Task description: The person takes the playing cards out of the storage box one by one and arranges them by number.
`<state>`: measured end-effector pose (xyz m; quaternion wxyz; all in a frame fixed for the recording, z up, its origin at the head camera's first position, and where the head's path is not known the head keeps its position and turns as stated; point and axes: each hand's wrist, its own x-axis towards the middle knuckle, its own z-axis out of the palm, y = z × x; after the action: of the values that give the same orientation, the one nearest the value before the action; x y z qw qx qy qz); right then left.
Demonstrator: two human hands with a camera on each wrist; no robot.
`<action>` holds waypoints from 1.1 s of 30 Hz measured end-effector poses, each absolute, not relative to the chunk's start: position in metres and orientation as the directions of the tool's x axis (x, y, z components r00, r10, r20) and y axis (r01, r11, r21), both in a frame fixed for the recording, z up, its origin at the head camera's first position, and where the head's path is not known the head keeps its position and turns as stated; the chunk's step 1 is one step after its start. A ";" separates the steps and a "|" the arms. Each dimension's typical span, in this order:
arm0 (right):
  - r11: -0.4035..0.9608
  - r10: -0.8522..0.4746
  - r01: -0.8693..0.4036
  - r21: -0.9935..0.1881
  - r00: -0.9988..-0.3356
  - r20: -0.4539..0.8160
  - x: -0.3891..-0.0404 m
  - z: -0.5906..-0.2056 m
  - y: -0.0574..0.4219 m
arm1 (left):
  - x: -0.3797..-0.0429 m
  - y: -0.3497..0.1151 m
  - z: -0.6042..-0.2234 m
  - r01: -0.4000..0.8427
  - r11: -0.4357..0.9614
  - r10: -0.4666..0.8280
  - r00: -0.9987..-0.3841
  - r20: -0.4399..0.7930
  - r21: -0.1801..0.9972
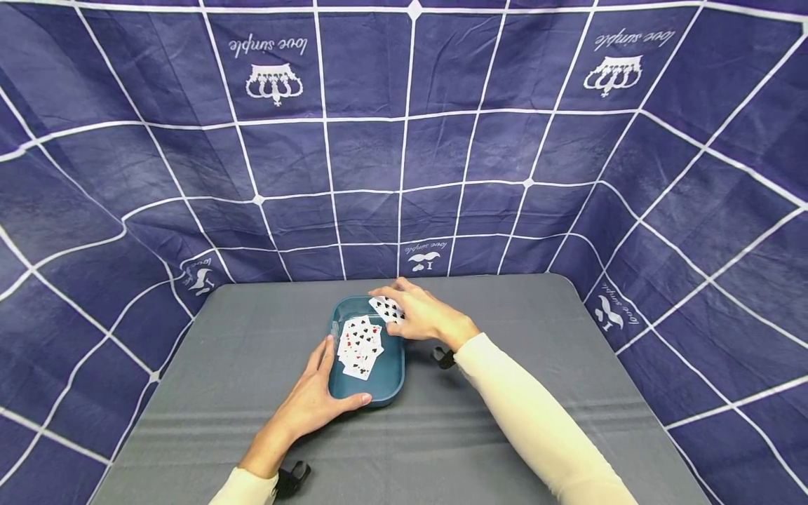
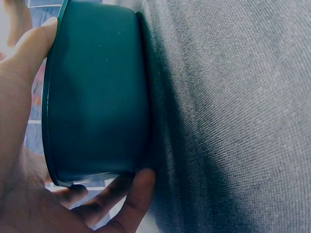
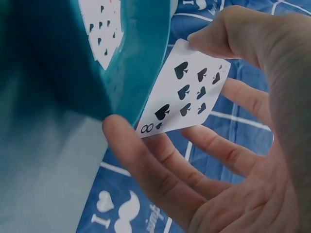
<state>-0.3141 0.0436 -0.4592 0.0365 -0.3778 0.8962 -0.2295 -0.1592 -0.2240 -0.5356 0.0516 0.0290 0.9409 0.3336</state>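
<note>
head: card (image 1: 386, 309) nr tray rim (image 1: 402, 365)

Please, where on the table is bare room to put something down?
On the grey table, one patch lies between the left hand and the left cloth wall; another between the right sleeve and the right cloth wall. The tray is crowded: cards lie inside, and the right hand holds another card at its far end.
</note>
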 end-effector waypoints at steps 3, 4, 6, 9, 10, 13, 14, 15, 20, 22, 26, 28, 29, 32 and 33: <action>0.606 -0.687 -0.660 -0.445 -0.716 0.126 -0.311 -0.459 0.057 | -0.159 -0.224 -0.536 0.018 0.773 0.089 -0.993 -0.079 0.635; 0.605 -0.683 -0.657 -0.450 -0.719 0.130 -0.310 -0.459 0.061 | -0.159 -0.224 -0.536 0.017 0.772 0.088 -0.993 -0.080 0.636; 0.608 -0.675 -0.652 -0.453 -0.725 0.136 -0.308 -0.459 0.067 | -0.160 -0.225 -0.537 0.016 0.773 0.086 -0.993 -0.080 0.634; 0.603 -0.677 -0.658 -0.451 -0.721 0.147 -0.303 -0.460 0.079 | -0.160 -0.225 -0.536 0.013 0.773 0.083 -0.993 -0.081 0.634; 0.601 -0.680 -0.662 -0.448 -0.718 0.150 -0.302 -0.460 0.082 | -0.160 -0.225 -0.536 0.013 0.773 0.083 -0.993 -0.081 0.635; 0.589 -0.691 -0.681 -0.434 -0.704 0.166 -0.298 -0.462 0.092 | -0.159 -0.225 -0.536 0.013 0.772 0.084 -0.993 -0.081 0.636; 0.587 -0.694 -0.686 -0.430 -0.700 0.170 -0.296 -0.462 0.096 | -0.159 -0.225 -0.536 0.014 0.771 0.084 -0.993 -0.081 0.636; 0.585 -0.695 -0.689 -0.428 -0.698 0.172 -0.295 -0.463 0.099 | -0.159 -0.225 -0.536 0.013 0.771 0.084 -0.993 -0.082 0.637; 0.608 -0.681 -0.674 -0.421 -0.715 0.161 -0.287 -0.470 0.113 | -0.159 -0.225 -0.537 0.012 0.766 0.085 -0.993 -0.083 0.643; 0.630 -0.664 -0.658 -0.413 -0.732 0.151 -0.283 -0.474 0.118 | -0.159 -0.225 -0.537 0.014 0.763 0.086 -0.993 -0.079 0.646; 0.667 -0.637 -0.632 -0.394 -0.758 0.139 -0.276 -0.484 0.126 | -0.159 -0.226 -0.537 0.014 0.763 0.084 -0.993 -0.077 0.646; 0.678 -0.631 -0.631 -0.378 -0.763 0.140 -0.273 -0.489 0.129 | -0.159 -0.226 -0.537 0.013 0.764 0.084 -0.993 -0.079 0.645; 0.684 -0.627 -0.628 -0.373 -0.766 0.140 -0.271 -0.492 0.130 | -0.159 -0.226 -0.537 0.013 0.764 0.083 -0.993 -0.079 0.645; 0.709 -0.611 -0.611 -0.353 -0.782 0.124 -0.264 -0.498 0.133 | -0.159 -0.227 -0.537 0.013 0.763 0.086 -0.993 -0.081 0.646; 0.719 -0.604 -0.602 -0.348 -0.788 0.115 -0.261 -0.500 0.134 | -0.159 -0.226 -0.537 0.012 0.763 0.085 -0.993 -0.082 0.646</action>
<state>-0.2611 0.1337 -0.4996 0.0033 -0.3252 0.9270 -0.1867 -0.1588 -0.2265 -0.5375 0.0534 0.0258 0.9374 0.3431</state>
